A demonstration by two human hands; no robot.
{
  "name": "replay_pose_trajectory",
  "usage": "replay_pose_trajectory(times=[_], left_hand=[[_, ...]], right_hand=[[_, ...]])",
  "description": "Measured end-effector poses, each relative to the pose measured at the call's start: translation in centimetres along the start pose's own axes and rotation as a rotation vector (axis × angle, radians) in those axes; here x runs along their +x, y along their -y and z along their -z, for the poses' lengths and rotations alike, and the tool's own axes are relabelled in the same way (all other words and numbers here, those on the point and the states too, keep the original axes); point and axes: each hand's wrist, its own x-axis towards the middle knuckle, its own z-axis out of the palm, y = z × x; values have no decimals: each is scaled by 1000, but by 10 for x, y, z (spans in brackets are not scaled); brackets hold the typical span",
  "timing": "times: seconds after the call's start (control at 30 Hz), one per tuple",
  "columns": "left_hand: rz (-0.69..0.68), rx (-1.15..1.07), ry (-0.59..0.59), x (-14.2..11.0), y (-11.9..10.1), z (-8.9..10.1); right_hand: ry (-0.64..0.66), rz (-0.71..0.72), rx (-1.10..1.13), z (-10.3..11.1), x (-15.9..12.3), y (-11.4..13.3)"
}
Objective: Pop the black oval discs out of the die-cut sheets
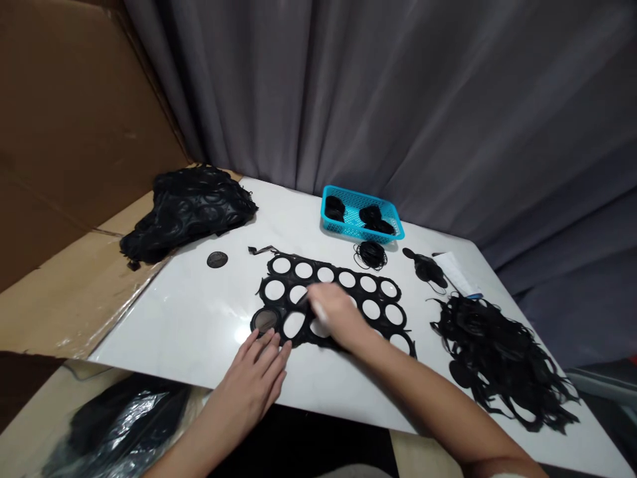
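Note:
A black rubber sheet (343,292) with many round punched holes lies flat on the white table (189,312). One black disc (265,320) still sits in its lower left hole. My left hand (259,372) lies flat with fingers together, fingertips pressing the sheet's near edge just beside that disc. My right hand (334,316) rests on the middle of the sheet, blurred, fingers curled around a thin pen-like tool; its tip is hard to make out.
A pile of black sheets (186,209) lies at the back left, a loose disc (217,259) near it. A blue basket (361,214) holds black discs. Black rings (371,254) lie beside it. A heap of black scraps (502,358) is at the right, cardboard (64,199) at the left.

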Motion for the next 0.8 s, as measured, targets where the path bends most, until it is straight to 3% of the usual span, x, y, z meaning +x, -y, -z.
replay_pose_trajectory(times=[0.07, 0.13, 0.3, 0.43, 0.8], left_hand=[[2, 11, 17, 0, -1, 1], [0, 6, 25, -1, -1, 3], [65, -8, -5, -11, 8, 12], [124, 25, -58, -20, 15, 11], [121, 2, -28, -29, 16, 9]], right_hand=[[-155, -154, 59, 11, 15, -16], [-210, -226, 183, 16, 28, -19], [42, -133, 514, -6, 34, 16], [215, -82, 604, -27, 29, 39], [217, -71, 590, -34, 27, 43]])
